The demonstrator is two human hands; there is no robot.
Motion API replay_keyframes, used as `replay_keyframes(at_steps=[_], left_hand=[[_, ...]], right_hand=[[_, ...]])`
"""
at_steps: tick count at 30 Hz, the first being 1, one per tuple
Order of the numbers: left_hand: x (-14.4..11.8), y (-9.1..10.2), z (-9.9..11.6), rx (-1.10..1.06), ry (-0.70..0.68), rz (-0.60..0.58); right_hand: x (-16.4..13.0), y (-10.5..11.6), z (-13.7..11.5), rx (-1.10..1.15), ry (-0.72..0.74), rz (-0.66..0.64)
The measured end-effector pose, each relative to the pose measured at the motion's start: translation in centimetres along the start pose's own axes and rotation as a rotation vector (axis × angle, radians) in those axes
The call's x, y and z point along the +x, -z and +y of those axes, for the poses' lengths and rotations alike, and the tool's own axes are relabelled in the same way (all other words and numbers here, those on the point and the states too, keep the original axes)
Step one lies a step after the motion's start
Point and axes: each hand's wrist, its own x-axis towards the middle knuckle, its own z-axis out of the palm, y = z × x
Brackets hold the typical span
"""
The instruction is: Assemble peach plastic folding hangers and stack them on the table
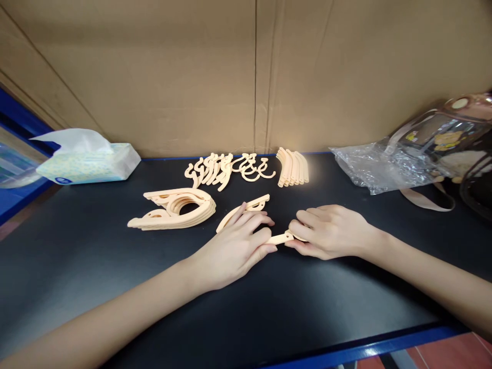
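Note:
My left hand (238,246) is closed on a cream plastic hanger arm (280,239), pinched between thumb and fingers, with its holed end sticking out to the right. My right hand (330,231) grips a rounded cream hanger piece (298,236) that meets this end; most of it is hidden by the fingers. Behind the left hand lies another curved hanger piece (258,204), partly covered by the fingers. To the left is a stack of folded hanger bodies (192,215).
Along the back lie a pile of small curved parts (215,169), several loose hooks (251,166) and a row of curved tubes (292,168). A tissue pack (92,161) stands at left. At right are a clear plastic bag (380,164) and a transparent bag with a strap (442,136). Cardboard (192,77) rises behind.

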Motion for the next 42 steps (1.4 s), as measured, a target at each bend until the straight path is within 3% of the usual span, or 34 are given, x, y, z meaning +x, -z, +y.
replay_keyframes(at_steps=[22, 27, 31, 42], left_hand=[[0.0, 0.1, -0.1, -0.022, -0.019, 0.028], [0.0, -0.4, -0.7, 0.080, 0.091, 0.165], [0.1, -0.2, -0.9, -0.004, 0.277, 0.141], [0.1, -0.3, -1.6, -0.108, 0.321, 0.197]], right_hand=[[-0.1, -0.1, -0.3, 0.106, -0.024, -0.003], [0.0, -0.1, 0.0, 0.311, -0.084, -0.100], [0.4, 0.0, 0.2, 0.537, -0.164, -0.189], [0.6, 0.4, 0.3, 0.801, -0.157, -0.076]])
